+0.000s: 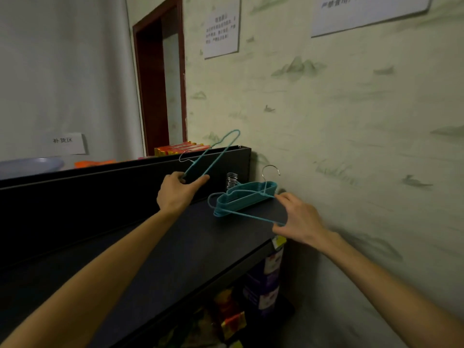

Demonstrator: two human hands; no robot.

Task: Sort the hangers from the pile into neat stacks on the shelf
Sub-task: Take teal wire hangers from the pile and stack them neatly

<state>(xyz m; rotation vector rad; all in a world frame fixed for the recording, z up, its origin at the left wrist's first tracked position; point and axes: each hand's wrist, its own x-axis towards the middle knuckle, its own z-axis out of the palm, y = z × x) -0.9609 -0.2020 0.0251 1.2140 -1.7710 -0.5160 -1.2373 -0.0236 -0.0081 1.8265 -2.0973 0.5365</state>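
While the left hand (179, 190) pinches one teal hanger (213, 154) by its lower end, hanger body tilted up and away above the grip with hook toward the back panel, the right hand (298, 217) holds the near arm of the top hanger (248, 214) in the stack (247, 195), fingers curled on it, stack just left of and behind that grip on the dark shelf (175, 247), against the wall. Step, as I read it: squaring the stack, then adding the left one. Suggest: line hooks up first, lay it flat, shoulders flush. Count: one hanger in left hand, one stack; hangers in it too tight to count. Source pile not in view.
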